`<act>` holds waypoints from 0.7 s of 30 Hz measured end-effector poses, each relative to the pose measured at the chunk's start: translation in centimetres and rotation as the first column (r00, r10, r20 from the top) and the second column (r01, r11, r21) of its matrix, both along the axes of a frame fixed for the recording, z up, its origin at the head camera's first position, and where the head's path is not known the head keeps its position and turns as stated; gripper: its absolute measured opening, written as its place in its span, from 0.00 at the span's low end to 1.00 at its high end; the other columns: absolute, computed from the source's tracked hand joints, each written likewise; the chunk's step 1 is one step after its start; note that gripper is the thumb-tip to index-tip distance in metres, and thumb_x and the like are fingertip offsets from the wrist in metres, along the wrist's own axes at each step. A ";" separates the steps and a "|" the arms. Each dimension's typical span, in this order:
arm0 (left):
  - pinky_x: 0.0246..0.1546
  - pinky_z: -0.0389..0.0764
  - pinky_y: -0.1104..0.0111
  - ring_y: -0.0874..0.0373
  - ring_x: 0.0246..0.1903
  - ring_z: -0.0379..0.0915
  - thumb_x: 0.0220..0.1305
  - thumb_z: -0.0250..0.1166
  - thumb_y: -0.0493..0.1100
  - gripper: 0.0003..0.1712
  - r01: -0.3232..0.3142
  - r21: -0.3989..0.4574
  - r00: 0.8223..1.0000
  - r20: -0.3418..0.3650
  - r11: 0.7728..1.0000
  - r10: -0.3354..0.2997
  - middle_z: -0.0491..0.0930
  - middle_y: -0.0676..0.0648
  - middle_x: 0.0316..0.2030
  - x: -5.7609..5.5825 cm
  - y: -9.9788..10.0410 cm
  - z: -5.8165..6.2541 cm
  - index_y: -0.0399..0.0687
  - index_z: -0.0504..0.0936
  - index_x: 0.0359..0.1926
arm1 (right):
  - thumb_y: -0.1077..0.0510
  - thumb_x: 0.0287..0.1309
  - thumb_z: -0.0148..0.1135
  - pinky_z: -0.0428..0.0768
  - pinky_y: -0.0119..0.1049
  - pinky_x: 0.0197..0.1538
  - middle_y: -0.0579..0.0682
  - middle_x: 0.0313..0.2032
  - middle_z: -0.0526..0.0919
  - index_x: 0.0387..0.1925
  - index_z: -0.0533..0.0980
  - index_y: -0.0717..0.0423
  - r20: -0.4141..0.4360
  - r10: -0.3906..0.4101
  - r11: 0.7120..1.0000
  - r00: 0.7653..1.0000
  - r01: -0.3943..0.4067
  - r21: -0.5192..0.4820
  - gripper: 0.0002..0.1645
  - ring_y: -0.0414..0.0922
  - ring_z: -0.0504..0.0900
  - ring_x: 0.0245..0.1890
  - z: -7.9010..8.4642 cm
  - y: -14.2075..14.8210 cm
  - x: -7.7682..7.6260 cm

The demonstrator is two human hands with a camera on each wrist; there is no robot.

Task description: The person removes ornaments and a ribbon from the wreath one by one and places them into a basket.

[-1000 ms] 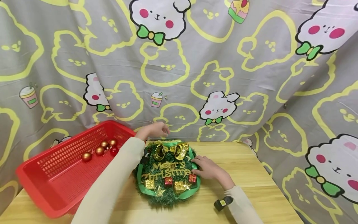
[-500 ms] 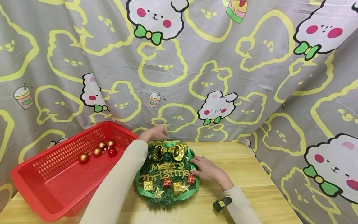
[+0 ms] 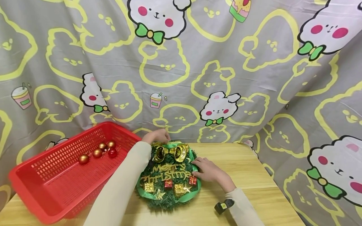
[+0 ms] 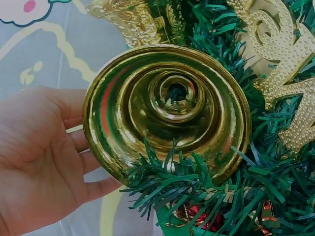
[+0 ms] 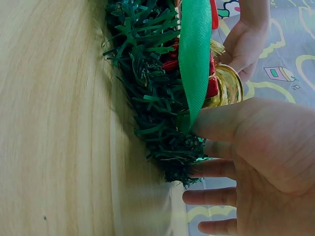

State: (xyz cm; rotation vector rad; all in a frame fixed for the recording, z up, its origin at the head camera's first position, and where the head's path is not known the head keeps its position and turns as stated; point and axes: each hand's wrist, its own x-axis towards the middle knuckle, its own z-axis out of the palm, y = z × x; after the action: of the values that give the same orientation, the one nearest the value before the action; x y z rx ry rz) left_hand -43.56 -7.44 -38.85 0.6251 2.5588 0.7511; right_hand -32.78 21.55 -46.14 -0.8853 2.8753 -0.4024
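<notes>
A green tinsel Christmas wreath lies on the table, bearing gold "Merry Christmas" lettering, small gift boxes, stars and green ribbon. Two gold bells sit at its far end. My left hand hovers at that end by the bells. In the left wrist view, the fingers of this hand reach out behind the rim of a bell; their tips are hidden. My right hand rests against the wreath's right edge, and its fingers are spread and nearly straight.
A red plastic basket stands on the left with several gold baubles and a red bauble inside. Behind the wooden table hangs a patterned curtain. A black wrist device is at the right sleeve.
The left hand has lowered slightly toward the bells, its fingers tucked further down. The right hand stays at the wreath's edge. The basket sits slightly further left in the head view.
</notes>
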 end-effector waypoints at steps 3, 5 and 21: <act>0.30 0.65 0.70 0.62 0.21 0.55 0.68 0.53 0.30 0.22 0.001 0.005 1.000 0.028 1.000 -0.001 0.80 0.36 0.61 -0.1 0.1 0.0 0.32 0.80 0.60 | 0.47 0.71 0.60 0.71 0.60 0.65 0.60 0.67 0.73 0.67 0.72 0.59 0.001 -0.002 1.000 1.000 0.002 -0.002 0.30 0.61 0.73 0.63 0.0 0.0 0.0; 0.29 0.64 0.71 0.63 0.19 0.54 0.68 0.52 0.30 0.22 0.008 0.001 0.999 0.044 1.000 -0.008 0.80 0.35 0.60 -0.2 0.1 0.0 0.32 0.80 0.61 | 0.47 0.71 0.60 0.71 0.60 0.65 0.60 0.67 0.73 0.67 0.72 0.59 0.000 -0.003 1.000 1.000 0.003 0.001 0.30 0.61 0.73 0.63 -0.1 0.0 0.0; 0.31 0.67 0.71 0.63 0.20 0.56 0.73 0.54 0.34 0.17 0.010 -0.060 1.000 0.004 0.998 -0.010 0.82 0.39 0.59 -0.8 0.5 -1.2 0.37 0.85 0.55 | 0.48 0.72 0.59 0.71 0.60 0.65 0.60 0.66 0.73 0.68 0.72 0.60 0.000 -0.003 1.000 1.000 0.003 -0.004 0.30 0.60 0.74 0.63 0.0 -0.1 0.2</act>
State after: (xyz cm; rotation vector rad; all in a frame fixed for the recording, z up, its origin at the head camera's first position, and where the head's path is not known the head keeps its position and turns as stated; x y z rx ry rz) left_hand -44.35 -6.91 -40.10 0.6165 2.5628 0.6684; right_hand -32.55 21.45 -46.11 -0.8816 2.8770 -0.4086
